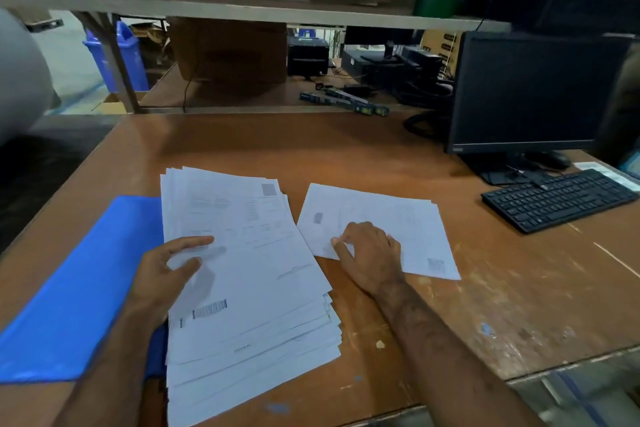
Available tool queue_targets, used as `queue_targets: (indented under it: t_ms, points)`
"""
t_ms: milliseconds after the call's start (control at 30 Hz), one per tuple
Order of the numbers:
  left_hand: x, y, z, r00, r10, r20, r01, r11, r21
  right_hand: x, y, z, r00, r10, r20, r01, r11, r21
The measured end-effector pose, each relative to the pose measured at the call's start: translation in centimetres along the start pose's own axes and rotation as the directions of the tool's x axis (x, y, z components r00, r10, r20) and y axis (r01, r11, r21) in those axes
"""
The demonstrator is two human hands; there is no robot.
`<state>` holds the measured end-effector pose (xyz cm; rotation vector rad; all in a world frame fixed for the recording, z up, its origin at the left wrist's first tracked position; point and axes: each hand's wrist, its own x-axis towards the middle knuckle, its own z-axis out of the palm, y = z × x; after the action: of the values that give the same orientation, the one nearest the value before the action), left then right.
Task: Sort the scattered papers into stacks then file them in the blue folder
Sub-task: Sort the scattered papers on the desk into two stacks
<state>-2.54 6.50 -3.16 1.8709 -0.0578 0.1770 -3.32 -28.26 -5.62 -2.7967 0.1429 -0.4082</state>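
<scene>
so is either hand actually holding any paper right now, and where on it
Neither plainly holds anything. The left hand hovers open over the big paper stack; the right hand rests on the near left corner of the small pile, any pinch hidden.

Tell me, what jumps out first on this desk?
A big fanned pile of white papers lies in the middle of the wooden desk, the left hand resting on it. A bright blue folder lies left of it, and the right hand touches a smaller stack on the right.
</scene>
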Motion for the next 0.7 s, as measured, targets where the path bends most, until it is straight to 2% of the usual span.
queue_targets:
  t_ms: [133,267,367,467,533,600,667,700]
  points:
    - [-0.3,0.0,0.0,1.000,-0.006,-0.006,0.006,1.000,-0.009,0.3,0.8,-0.9,1.000,0.003,-0.012,-0.002,0.999,0.047]
    - [-0.4,0.2,0.1,1.000,-0.002,-0.012,0.001,1.000,-0.021,0.3,0.5,-0.9,0.979,-0.033,0.201,0.039,0.999,-0.022]
    - [-0.4,0.2,0.1,1.000,-0.003,0.000,0.003,1.000,-0.013,1.1,1.2,-2.5,0.912,-0.149,0.382,0.089,0.981,0.170]
    - [-0.5,0.5,0.2,1.000,-0.004,-0.002,0.004,1.000,-0.012,2.0,2.8,-4.2,0.913,-0.189,0.362,0.063,0.941,0.332]
    - [-0.5,0.6,0.2,1.000,-0.006,-0.004,0.006,1.000,-0.014,2.1,3.0,-4.7,0.949,-0.099,0.300,0.018,0.965,0.262]
    - [-0.5,0.6,0.2,1.000,-0.012,-0.002,0.012,1.000,-0.028,1.8,2.5,-4.1,0.960,0.134,0.246,-0.132,0.991,-0.026]
    - [-0.5,0.6,0.2,1.000,-0.014,-0.003,0.014,0.999,-0.029,1.5,1.1,-3.1,0.891,0.337,0.305,-0.297,0.940,-0.170]
    - [-0.4,0.5,0.1,1.000,-0.015,-0.003,0.015,1.000,-0.026,1.5,0.6,-2.5,0.872,0.362,0.330,-0.314,0.930,-0.191]
